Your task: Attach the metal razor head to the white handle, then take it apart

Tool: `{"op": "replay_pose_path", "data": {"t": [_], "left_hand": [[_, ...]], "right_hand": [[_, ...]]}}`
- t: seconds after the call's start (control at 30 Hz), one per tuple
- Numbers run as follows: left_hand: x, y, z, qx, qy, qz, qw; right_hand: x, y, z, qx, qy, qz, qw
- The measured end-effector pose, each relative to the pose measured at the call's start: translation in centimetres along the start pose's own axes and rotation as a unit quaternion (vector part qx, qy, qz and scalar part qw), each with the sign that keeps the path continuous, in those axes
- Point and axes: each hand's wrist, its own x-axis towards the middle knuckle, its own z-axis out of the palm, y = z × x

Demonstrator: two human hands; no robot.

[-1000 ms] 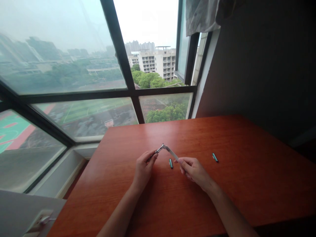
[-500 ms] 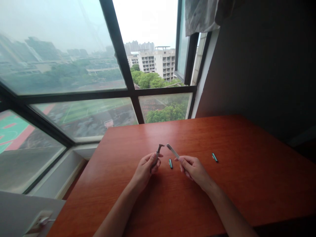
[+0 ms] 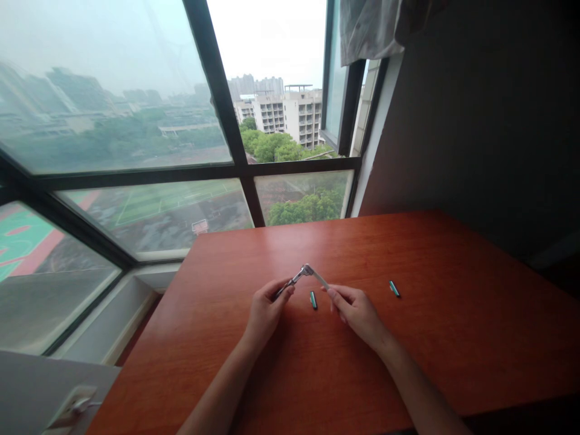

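Note:
My left hand [image 3: 267,308] is closed round a silver and dark razor handle [image 3: 295,279], which slants up to the right and carries no blade cartridge. My right hand [image 3: 356,311] pinches a pale toothbrush [image 3: 321,279] by its handle, its head up and to the left. The brush head meets the tip of the razor handle, seemingly touching it. A green and black razor cartridge [image 3: 313,300] lies on the table between my hands. Another cartridge [image 3: 394,289] lies farther right.
The reddish-brown wooden table [image 3: 226,254] reaches to a window with dark frames [image 3: 181,176]. A dark wall [image 3: 462,121] stands on the right. At the lower left is a wall socket with a plug [image 3: 79,406].
My left hand has turned the razor handle, so that it leans farther right and its tip has come up to the toothbrush head. The right hand and the cartridges stay about where they were.

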Motion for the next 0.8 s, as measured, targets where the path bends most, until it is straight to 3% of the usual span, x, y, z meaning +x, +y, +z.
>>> {"op": "replay_pose_path", "data": {"t": [0.2,0.5,0.7,0.8], "left_hand": [[-0.19,0.13,0.11,0.029,-0.025,0.027,0.999],[0.06,0.16,-0.30,0.014,0.033,0.015,0.999],[-0.07,-0.20,-0.09,0.062,-0.035,0.059,0.996],[-0.12,-0.23,0.02,0.077,-0.024,0.077,0.994]], "right_hand": [[0.02,0.00,-0.17,-0.140,0.076,-0.101,0.982],[0.09,-0.01,-0.05,-0.154,0.062,-0.109,0.980],[0.06,-0.29,-0.09,-0.149,0.060,-0.101,0.982],[0.02,-0.45,-0.13,-0.142,0.049,-0.095,0.984]]}}
